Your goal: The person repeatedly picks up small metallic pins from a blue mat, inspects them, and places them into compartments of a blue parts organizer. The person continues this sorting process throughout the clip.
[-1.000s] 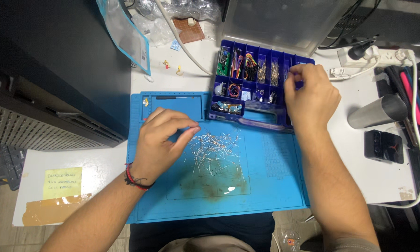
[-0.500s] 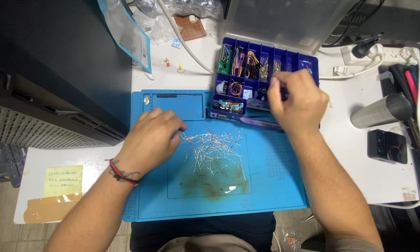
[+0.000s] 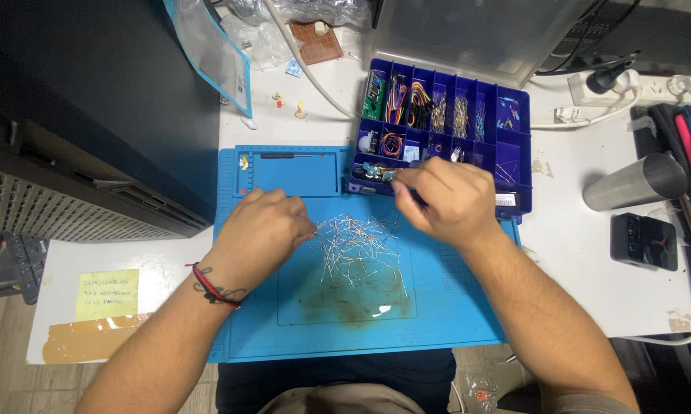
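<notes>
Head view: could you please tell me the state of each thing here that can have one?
Parts box: open, compartments filled.
Pile of wire-legged parts: loose, spread on the blue mat.
Left hand: fingers curled, at the pile's left edge.
Right hand: fingers closed, at the pile's top edge; what it grips is unclear.
Grey cylinder: lying on its side.

Loose pile of thin wire-leaded components [image 3: 358, 244]: silvery leads, tangled and lying flat, spread across the middle of the blue work mat [image 3: 299, 337], just below the blue compartment box [image 3: 518, 146].
</notes>
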